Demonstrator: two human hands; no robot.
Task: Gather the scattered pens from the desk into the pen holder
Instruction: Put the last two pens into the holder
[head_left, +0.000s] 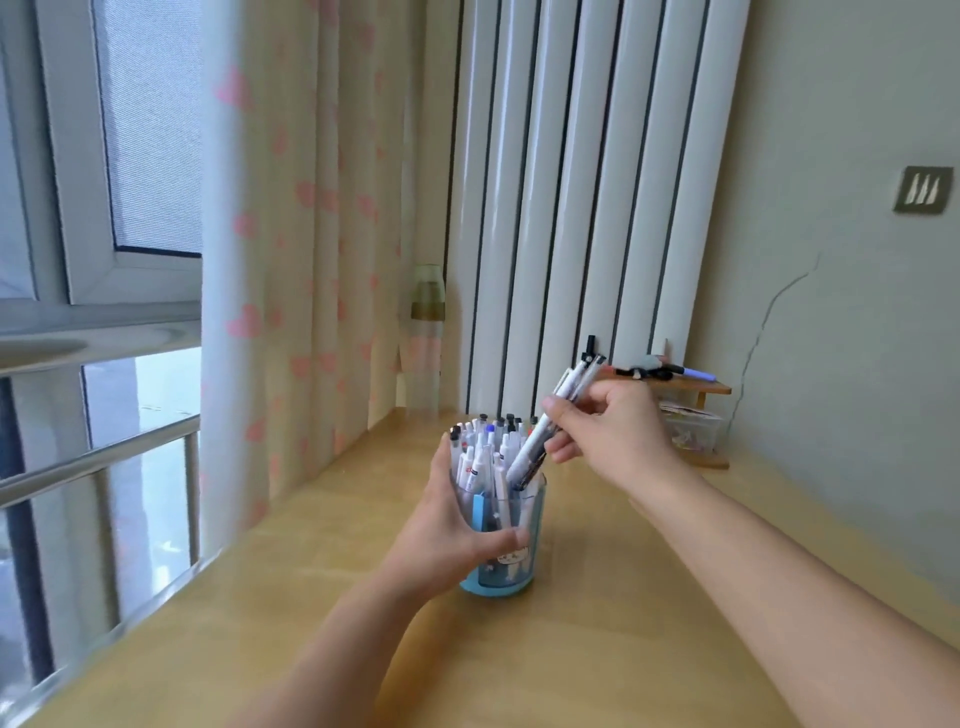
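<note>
A clear pen holder with a blue base (524, 525) stands in the middle of the wooden desk (597, 623), packed with several white pens (485, 452) standing upright. My left hand (452, 525) wraps around the holder's left side. My right hand (608, 431) grips a small bunch of white pens (558, 410) tilted to the right, their lower tips inside the holder's right rim, their black clicker ends pointing up.
A small wooden shelf (696, 387) at the back right carries a few pens, with a clear box (691, 426) under it. A white radiator (571, 208) and a bottle (428, 332) stand behind; a heart-print curtain (291, 260) hangs left.
</note>
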